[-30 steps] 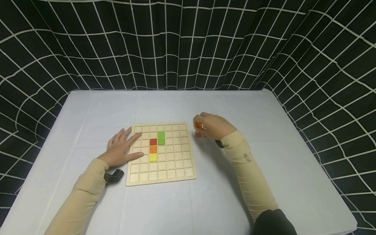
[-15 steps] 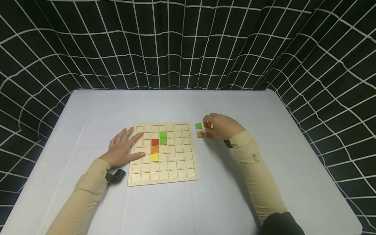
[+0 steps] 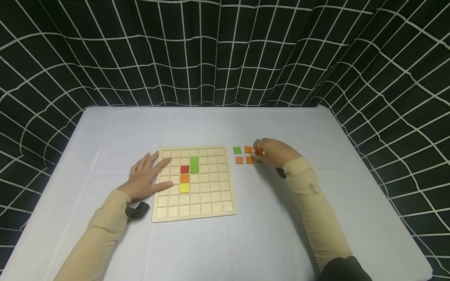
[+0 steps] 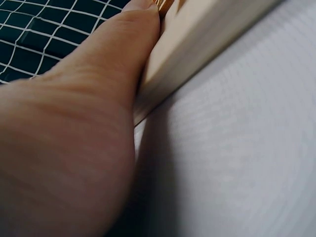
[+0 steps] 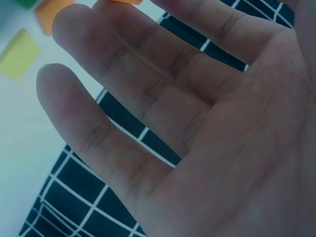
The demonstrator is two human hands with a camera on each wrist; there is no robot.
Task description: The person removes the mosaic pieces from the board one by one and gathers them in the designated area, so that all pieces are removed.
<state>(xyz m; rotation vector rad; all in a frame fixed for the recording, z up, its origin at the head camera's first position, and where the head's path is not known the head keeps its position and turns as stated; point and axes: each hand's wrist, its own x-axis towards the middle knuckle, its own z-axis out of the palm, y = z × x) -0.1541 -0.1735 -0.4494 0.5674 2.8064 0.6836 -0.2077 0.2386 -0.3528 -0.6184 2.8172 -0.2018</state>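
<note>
Apparently steadying it, the left hand [image 3: 142, 180] rests spread across the gridded board [image 3: 211, 197]; right of it, the right hand [image 3: 277, 152] grips a reddish tile [image 3: 258, 151] beside loose tiles [image 3: 239, 160], perhaps spaced for easy picking.

A rectangular, faintly creased, white-cloth-covered table [image 3: 197, 249] lies beneath the fingers [image 3: 162, 164] and stretches past them on every side. Well ahead of them hangs a wavy black fabric curtain [image 3: 207, 54] with a white grid, continuing to their left and right
</note>
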